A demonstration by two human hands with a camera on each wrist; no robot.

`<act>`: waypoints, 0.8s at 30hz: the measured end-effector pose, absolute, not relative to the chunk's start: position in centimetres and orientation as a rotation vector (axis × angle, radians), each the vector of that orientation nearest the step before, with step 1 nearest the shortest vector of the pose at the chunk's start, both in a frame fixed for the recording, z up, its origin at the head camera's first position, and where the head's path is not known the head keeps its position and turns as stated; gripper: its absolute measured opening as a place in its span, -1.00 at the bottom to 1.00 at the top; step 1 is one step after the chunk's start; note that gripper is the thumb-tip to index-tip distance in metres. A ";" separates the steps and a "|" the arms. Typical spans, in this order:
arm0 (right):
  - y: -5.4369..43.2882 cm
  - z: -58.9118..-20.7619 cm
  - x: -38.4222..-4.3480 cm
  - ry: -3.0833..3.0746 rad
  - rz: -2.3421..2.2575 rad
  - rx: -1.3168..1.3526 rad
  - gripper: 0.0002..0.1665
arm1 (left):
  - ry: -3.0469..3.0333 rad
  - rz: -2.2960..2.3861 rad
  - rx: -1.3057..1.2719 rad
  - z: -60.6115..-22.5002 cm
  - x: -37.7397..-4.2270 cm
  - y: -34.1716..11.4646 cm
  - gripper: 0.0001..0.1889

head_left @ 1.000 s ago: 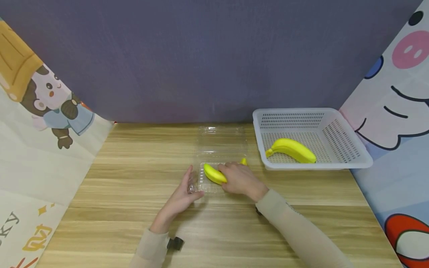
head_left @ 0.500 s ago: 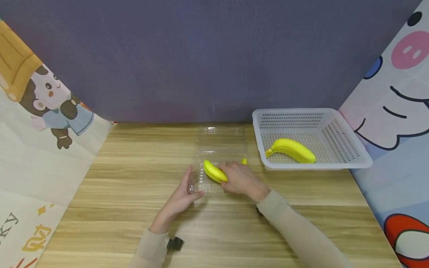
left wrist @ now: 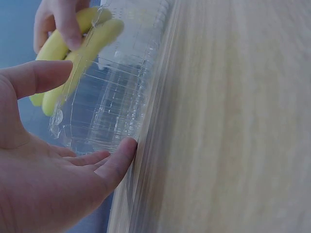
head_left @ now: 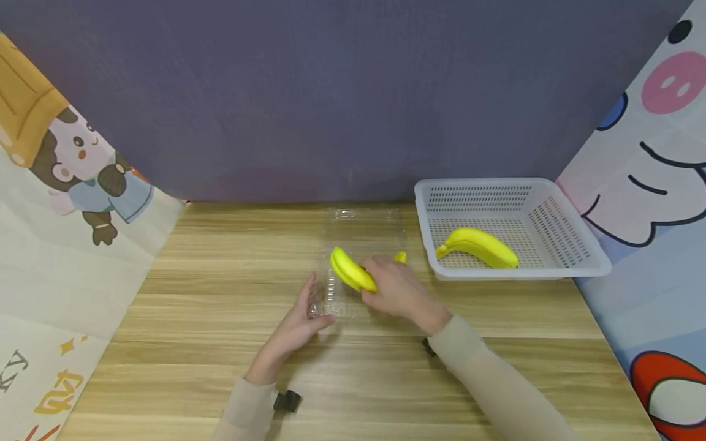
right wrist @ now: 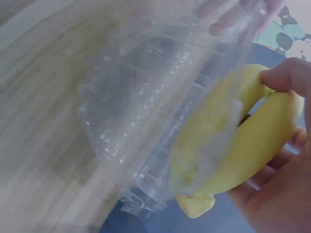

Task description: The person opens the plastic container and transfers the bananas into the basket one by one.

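Above the base of a clear plastic clamshell box [head_left: 333,300], my right hand [head_left: 399,288] grips a yellow bunch of bananas [head_left: 351,274]. The right wrist view shows two bananas [right wrist: 262,141] joined at a stubby stem, with the thumb over one side and the fingers beneath. The box's lid [head_left: 364,229] lies folded back toward the rear wall. At the box's left front corner is my left hand [head_left: 295,324], thumb and fingers spread. In the left wrist view its fingertips [left wrist: 127,145] touch the outer wall, while its thumb extends near the rim.
A white perforated basket [head_left: 524,273] stands at the back right and holds another yellow banana piece [head_left: 482,246]. The wood-grain table [head_left: 231,257] meets a dark grey-blue wall [head_left: 331,110] behind. Printed cartoon sheets [head_left: 662,202] line both sides.
My right hand has raised the bunch of bananas up out of the box base and slightly toward the lid. My left hand has stayed at the box corner.
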State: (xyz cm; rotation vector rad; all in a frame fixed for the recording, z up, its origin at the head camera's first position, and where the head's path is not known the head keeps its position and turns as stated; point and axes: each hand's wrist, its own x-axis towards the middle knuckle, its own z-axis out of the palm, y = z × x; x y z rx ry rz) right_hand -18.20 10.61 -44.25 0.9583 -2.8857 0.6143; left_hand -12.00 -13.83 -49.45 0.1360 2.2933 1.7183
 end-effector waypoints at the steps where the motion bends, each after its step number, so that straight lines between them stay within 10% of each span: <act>1: 10.6 -44.0 -18.1 -2.874 0.622 0.960 -0.57 | 2.296 1.717 0.137 -49.5 -12.0 -13.8 0.12; 24: 11.9 -41.0 -17.0 -2.619 0.595 0.972 -0.55 | 2.316 1.694 0.147 -49.4 -12.1 -13.9 0.13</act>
